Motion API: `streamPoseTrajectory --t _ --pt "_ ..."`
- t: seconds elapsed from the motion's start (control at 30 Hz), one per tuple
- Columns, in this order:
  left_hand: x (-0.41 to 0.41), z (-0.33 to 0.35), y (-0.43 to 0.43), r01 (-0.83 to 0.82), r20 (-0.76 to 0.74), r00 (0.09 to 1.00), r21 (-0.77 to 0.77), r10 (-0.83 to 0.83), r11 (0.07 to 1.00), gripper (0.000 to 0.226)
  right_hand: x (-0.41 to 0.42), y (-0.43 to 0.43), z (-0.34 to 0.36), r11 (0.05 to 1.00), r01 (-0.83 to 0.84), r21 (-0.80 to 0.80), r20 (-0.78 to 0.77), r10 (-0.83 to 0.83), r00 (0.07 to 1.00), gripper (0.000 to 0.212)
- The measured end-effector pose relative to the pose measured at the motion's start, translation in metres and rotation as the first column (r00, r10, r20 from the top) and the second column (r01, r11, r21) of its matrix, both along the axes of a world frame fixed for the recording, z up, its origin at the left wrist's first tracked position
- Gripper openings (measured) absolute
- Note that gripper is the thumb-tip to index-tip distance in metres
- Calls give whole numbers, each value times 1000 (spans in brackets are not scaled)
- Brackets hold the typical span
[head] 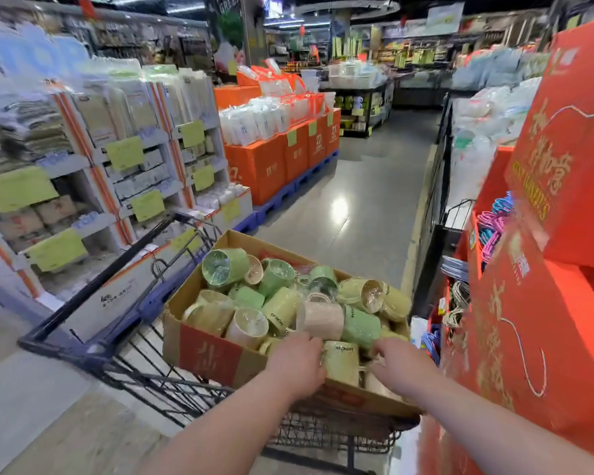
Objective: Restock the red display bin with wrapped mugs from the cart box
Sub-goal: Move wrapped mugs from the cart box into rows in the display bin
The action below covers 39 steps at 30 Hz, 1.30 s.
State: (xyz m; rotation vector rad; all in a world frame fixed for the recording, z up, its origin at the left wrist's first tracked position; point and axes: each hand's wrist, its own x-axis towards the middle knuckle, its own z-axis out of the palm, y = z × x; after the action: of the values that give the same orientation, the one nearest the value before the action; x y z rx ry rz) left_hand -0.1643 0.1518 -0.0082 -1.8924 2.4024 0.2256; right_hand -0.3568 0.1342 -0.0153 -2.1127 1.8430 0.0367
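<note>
Mostly unclear | left hand (297, 363) hold on mugs (282, 308) | right hand (403, 366) fingers (379, 352) blurred

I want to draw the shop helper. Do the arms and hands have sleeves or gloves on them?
No sleeves show: the left arm and right arm are bare as far as the picture reaches. The left hand and right hand wear no gloves, and no watch or bracelet shows on either wrist. Rings cannot be made out.

Of the person only two arms are in view. The left hand (297, 363) and the right hand (400, 366) are bare. The left forearm (220, 426) and the right forearm (494, 423) are bare too, all along.
</note>
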Motion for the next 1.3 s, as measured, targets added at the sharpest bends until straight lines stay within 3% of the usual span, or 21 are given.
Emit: streamPoseTrajectory --t 0.3,0.53,0.73,0.87,1.13,1.23,1.3 --pt "92 3 -98 -107 -60 993 -35 104 994 46 65 -81 -3 1000 -1 -4 -31 1 1000 38" --pt "125 -18 -135 -108 -73 991 49 111 993 51 98 -126 -27 999 -40 15 -94 41 995 52" --pt "122 -39 -150 -64 -138 987 143 84 988 53 106 -150 -54 988 -59 142 -196 87 977 96" --pt "121 -48 -155 -55 -174 981 165 84 985 54 107 -153 -71 980 -86 181 -267 133 954 91" --pt "112 -54 -171 -64 -325 934 257 148 964 53 103 -150 -70 984 -177 30 -215 179 960 63" --pt "103 -54 -182 -126 -447 856 310 262 942 58 103 -146 -50 961 -276 13 -245 271 931 70" --pt "96 -52 -188 -173 -514 784 359 349 917 66 102 -142 -38 914 -398 -82 -275 363 890 82"
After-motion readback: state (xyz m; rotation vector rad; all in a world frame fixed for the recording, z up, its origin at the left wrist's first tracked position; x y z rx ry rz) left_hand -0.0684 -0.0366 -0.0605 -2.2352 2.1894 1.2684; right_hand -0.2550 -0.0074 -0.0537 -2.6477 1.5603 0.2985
